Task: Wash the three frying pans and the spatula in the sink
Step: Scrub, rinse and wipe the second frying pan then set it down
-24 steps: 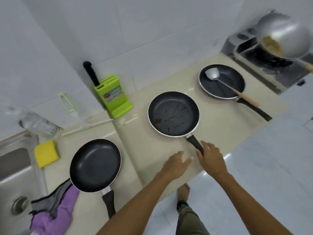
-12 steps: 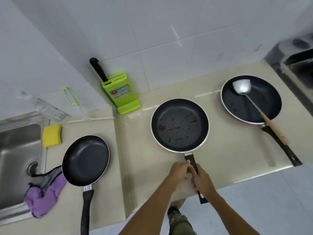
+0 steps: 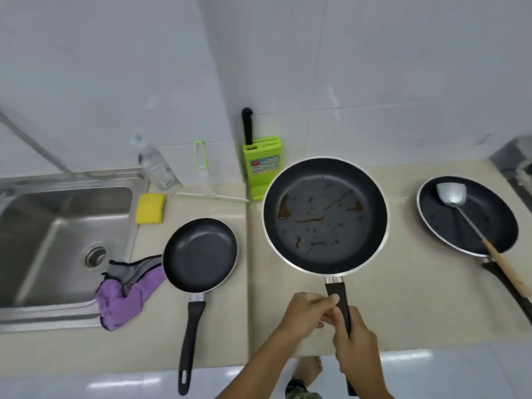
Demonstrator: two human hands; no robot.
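Both hands grip the black handle of the middle pan [image 3: 325, 216]: the left hand [image 3: 306, 315] is wrapped around it nearer the bowl, and the right hand [image 3: 358, 351] is clamped just below, toward the near edge of the desk [image 3: 403, 306]. This pan is the dirty one, with brown streaks and spots of sauce across its base. The small pan [image 3: 200, 254] sits to its left, just beside the sink [image 3: 57, 234], its rim touching a purple cloth [image 3: 126, 298] that hangs over the sink edge. The third pan [image 3: 467, 216] lies far right with the spatula [image 3: 472, 226] resting in it. The step in hand looks like carrying the middle pan left to the sink. It should be kept level so the residue does not run, lifted clear over the small pan, and lowered gently into the basin; the yellow sponge [image 3: 151, 208] waits near the sink's far right corner.
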